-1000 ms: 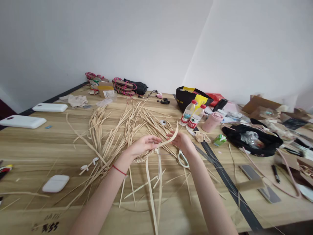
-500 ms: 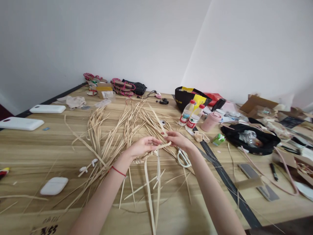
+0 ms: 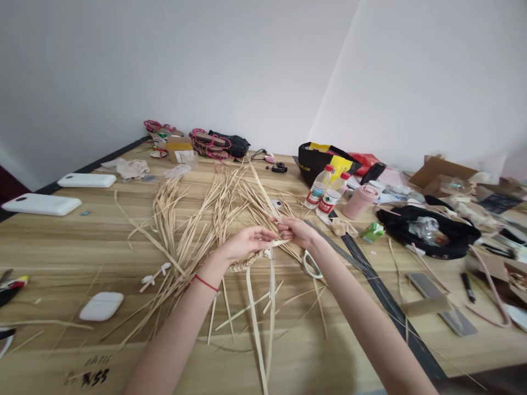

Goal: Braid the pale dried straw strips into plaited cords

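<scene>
My left hand [image 3: 247,242], a red cord at its wrist, is closed on a short straw braid [image 3: 247,264] in the middle of the table. Close by on the right, my right hand [image 3: 295,230] pinches a pale flat straw strip [image 3: 281,243] that runs out of the braid. Two long strips [image 3: 256,329] hang from the braid toward the front edge. Beyond both hands lies a loose spread of straw strips [image 3: 222,208]. White-handled scissors [image 3: 307,266] rest beside my right forearm, partly hidden by it.
Two water bottles [image 3: 325,192], a pink cup [image 3: 360,201] and a black-yellow bag [image 3: 319,159] stand at the back right. Toward the left lie a white earphone case [image 3: 101,306] and white power banks [image 3: 43,204]. A black bag [image 3: 436,233] and boxes crowd the right side.
My right hand has drawn slightly closer to the left, its fingers nearer the braid, and the strip between them bends less. The whole view has shifted a little, with more showing at the left edge.
</scene>
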